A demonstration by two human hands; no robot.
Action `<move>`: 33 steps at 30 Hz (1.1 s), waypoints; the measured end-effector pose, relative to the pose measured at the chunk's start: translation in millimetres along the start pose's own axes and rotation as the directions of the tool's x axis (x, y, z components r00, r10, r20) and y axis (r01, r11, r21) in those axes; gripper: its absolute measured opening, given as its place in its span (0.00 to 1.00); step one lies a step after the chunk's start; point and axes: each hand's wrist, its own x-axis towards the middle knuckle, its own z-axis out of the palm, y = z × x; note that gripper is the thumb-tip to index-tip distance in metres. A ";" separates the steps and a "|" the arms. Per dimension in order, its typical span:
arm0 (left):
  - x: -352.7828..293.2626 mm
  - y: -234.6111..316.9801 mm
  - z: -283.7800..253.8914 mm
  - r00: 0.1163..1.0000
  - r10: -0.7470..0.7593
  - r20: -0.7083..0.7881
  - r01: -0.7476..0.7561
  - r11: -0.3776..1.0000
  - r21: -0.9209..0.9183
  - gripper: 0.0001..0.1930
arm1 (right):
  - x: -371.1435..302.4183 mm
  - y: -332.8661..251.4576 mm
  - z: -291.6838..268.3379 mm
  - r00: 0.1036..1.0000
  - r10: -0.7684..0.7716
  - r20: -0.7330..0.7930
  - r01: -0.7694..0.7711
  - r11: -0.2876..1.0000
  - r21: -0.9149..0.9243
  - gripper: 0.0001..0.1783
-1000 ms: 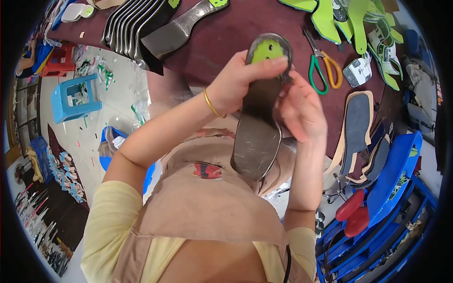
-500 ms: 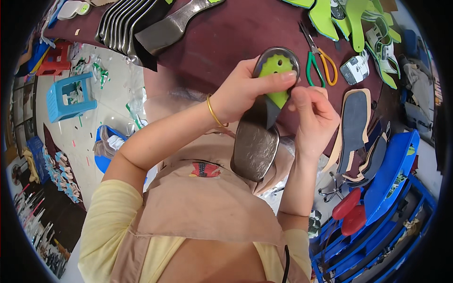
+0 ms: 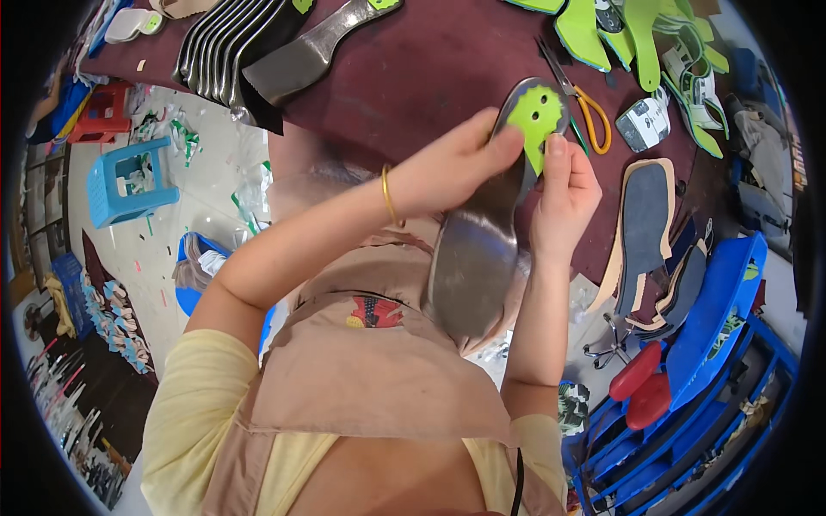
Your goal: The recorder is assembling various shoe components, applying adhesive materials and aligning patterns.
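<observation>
A dark, shiny shoe insole [image 3: 475, 262] is held in front of my apron, its broad end low and its narrower end raised to the right. A lime-green patch [image 3: 535, 116] with a scalloped edge and small dark holes covers the raised end. My left hand [image 3: 460, 163] is closed around the insole's middle, thumb lying on the patch's left side. At the right edge my right hand [image 3: 568, 193] pinches the insole beside the patch's tapering tip, thumb on top. The fingers beneath the insole are hidden.
Scissors [image 3: 594, 116] with an orange and a green handle lie on the dark red table [image 3: 404, 82] just beyond my right hand. A row of dark insoles [image 3: 228, 56] stands at far left. Green pieces [image 3: 585, 34] lie far right. Nearer right are beige-edged soles [image 3: 645, 224] and a blue rack [image 3: 723, 318].
The insole has shifted up and right and turned, so its green patch shows more fully. My right hand, curled beside the edge before, now pinches the insole there.
</observation>
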 end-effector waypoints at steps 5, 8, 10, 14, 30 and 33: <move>-7.5 -2.6 -14.2 0.997 0.001 -0.083 -0.009 0.996 -0.091 0.21 | -6.7 -8.6 7.2 0.931 -0.337 0.140 0.359 0.783 -0.508 0.14; -4.3 3.6 -18.1 0.996 -0.014 -0.084 0.001 0.987 -0.162 0.19 | -9.0 -15.0 15.7 0.829 -0.522 0.200 0.504 0.545 -0.670 0.15; -5.4 3.7 -20.3 0.991 -0.050 -0.120 0.030 0.985 -0.168 0.18 | -5.2 -10.4 14.9 0.764 -0.596 0.247 0.561 0.424 -0.711 0.14; -9.0 5.6 -16.3 0.982 -0.054 -0.181 -0.001 0.957 -0.291 0.18 | 3.0 -17.0 10.0 0.801 -0.560 0.210 0.568 0.604 -0.559 0.11; -8.7 -2.6 -19.6 0.972 -0.095 0.215 0.202 0.805 -0.558 0.23 | 12.2 -0.2 2.7 0.873 0.197 0.446 -0.357 0.882 0.308 0.56; -6.1 -0.1 -17.0 0.986 -0.115 0.120 0.159 0.854 -0.496 0.24 | 13.1 7.3 2.5 0.931 0.156 0.330 -0.267 0.908 0.323 0.43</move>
